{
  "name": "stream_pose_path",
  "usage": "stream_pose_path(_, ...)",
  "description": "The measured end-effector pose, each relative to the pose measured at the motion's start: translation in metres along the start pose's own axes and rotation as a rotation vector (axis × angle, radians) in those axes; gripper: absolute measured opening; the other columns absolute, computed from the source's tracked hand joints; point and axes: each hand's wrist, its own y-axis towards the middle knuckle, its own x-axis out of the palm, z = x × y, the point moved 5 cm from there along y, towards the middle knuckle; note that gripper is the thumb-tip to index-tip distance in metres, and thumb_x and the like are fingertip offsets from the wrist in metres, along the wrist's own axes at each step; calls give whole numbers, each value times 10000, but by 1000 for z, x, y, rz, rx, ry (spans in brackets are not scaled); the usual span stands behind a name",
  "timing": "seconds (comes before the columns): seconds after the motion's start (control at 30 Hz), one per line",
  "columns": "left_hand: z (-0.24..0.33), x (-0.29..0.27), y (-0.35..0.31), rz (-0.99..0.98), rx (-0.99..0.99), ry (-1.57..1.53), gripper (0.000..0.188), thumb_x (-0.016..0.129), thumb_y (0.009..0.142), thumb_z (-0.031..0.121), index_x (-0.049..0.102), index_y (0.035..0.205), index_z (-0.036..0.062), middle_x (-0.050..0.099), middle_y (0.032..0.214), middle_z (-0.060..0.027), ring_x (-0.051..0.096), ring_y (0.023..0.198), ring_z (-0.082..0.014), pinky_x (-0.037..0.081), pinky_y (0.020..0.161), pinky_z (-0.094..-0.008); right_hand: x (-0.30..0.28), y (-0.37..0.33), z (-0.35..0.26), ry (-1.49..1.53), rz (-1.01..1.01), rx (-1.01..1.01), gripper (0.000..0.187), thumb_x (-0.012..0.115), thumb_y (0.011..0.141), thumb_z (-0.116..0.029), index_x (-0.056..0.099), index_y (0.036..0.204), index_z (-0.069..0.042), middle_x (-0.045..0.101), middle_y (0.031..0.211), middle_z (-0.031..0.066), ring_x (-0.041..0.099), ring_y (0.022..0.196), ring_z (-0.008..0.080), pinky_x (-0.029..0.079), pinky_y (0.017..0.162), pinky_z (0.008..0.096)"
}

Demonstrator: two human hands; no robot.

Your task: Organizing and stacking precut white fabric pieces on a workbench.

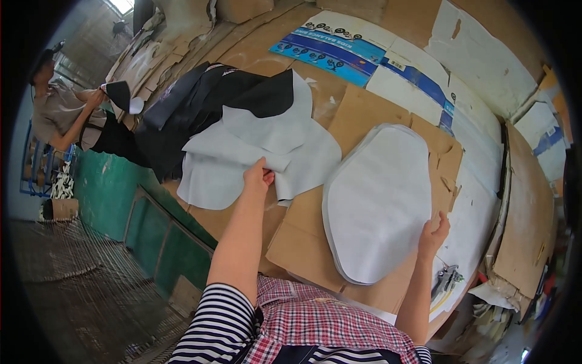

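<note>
My left hand (259, 175) is closed on the edge of a light grey sheet piece (219, 173), which lies loose and folded over others of its kind. Black and dark pieces (203, 91) are heaped behind and beneath it. My right hand (433, 235) has its fingers apart and holds nothing, close by the right edge of a neat stack of rounded, light grey cut pieces (382, 200). That stack rests on a brown cardboard sheet (364, 115).
A spray gun (447, 279) with a yellow hose lies right of my right forearm. Blue-and-white printed cardboard (357, 48) covers the table's far side. At the far left, another person (66, 112) holds a black and white piece. Cardboard panels (527, 200) stand on the right.
</note>
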Motion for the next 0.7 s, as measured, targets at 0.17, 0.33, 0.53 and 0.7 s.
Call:
stream_pose_path(0.17,32,11,-5,-63,116,-191,113,584,808,78,529,897,35,557,809,-78,543,666,-190,463,549,-288,-14,5,-72,76,67,-172,332,537,812,-58,516,1138,1,537,1116,149,495,1074,266,377,926,344)
stream_pose_path(0.33,17,39,-127,-485,131,-167,174,561,808,23,524,978,26,579,911,-76,567,868,-196,493,717,-337,55,-52,-125,814,-766,279,299,519,910,-201,549,1122,7,625,937,108,596,785,142,480,704,261)
stream_pose_path(0.53,-35,-7,-184,-843,-140,231,459,588,717,-14,505,1168,-11,586,1100,-92,558,1026,-196,421,930,-326,98,-100,-155,1562,-965,1021,581,402,927,-399,335,1319,25,536,1198,125,547,1047,238,431,903,373)
stream_pose_path(0.7,-8,11,-191,-835,7,536,453,586,685,-19,544,1136,-3,604,1065,-77,562,995,-164,421,905,-299,63,-70,-167,1169,-925,605,556,554,843,-102,319,1326,43,518,1202,131,531,1047,205,421,910,329)
